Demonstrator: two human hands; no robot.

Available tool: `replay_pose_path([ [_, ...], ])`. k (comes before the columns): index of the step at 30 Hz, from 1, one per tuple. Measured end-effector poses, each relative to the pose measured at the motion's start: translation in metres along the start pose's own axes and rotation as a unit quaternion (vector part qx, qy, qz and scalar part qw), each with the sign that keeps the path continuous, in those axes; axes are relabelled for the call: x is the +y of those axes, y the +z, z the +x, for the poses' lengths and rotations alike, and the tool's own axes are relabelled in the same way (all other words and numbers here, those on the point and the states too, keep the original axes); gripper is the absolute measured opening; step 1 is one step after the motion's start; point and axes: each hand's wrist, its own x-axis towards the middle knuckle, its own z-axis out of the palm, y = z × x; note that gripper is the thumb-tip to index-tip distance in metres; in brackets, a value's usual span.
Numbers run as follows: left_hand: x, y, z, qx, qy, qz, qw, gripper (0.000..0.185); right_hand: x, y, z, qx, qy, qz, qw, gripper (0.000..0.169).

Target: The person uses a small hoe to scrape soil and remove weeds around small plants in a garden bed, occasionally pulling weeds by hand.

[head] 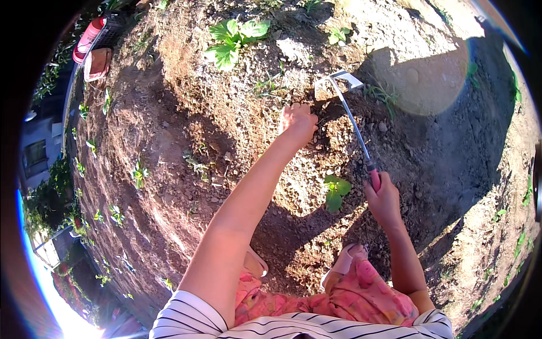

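My right hand [384, 199] grips the pink handle of a hand hoe [355, 127]. The hoe's metal head lies at the soil, up and left of that hand, with the shaft slanting between. Left of the hoe head, my left hand [298, 123] is down at the soil with its fingers curled; whether it holds anything is hidden. A small leafy seedling [337, 191] grows between my forearms, left of my right hand. Beyond my left hand stands a larger leafy plant [238, 40], and grass weeds [267, 86] grow near the fingers.
Cloddy soil [178, 140] surrounds me, with rows of small plants [139, 173] on the left. At the upper left are a black plastic crate [111, 31], a red container [90, 36] and a reddish tub [98, 64]. Another seedling [338, 36] grows beyond the hoe. My feet are below the near seedling.
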Motion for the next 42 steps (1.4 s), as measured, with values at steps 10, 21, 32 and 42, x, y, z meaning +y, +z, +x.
replay_pose_path([
  [10, -0.074, -0.013, 0.011, 0.255, -0.216, -0.242, 0.911, 0.015, 0.0, -0.001, 0.002, -0.005, -0.012, -0.008, 1.0, 0.026],
  [21, -0.019, 0.027, 0.003, 0.128, -0.018, -0.031, 0.991, 0.013, 0.007, 0.003, 0.003, 0.004, -0.007, -0.004, 1.0, 0.025],
  [32, -0.053, 0.008, -0.023, 0.06, -0.17, -0.154, 0.971, 0.033, -0.008, -0.009, 0.014, -0.013, -0.004, 0.002, 1.0, 0.026],
  [42, -0.179, 0.028, -0.091, 0.224, -0.414, -0.228, 0.852, 0.025, 0.002, -0.016, 0.011, -0.044, -0.036, -0.03, 0.998, 0.025],
])
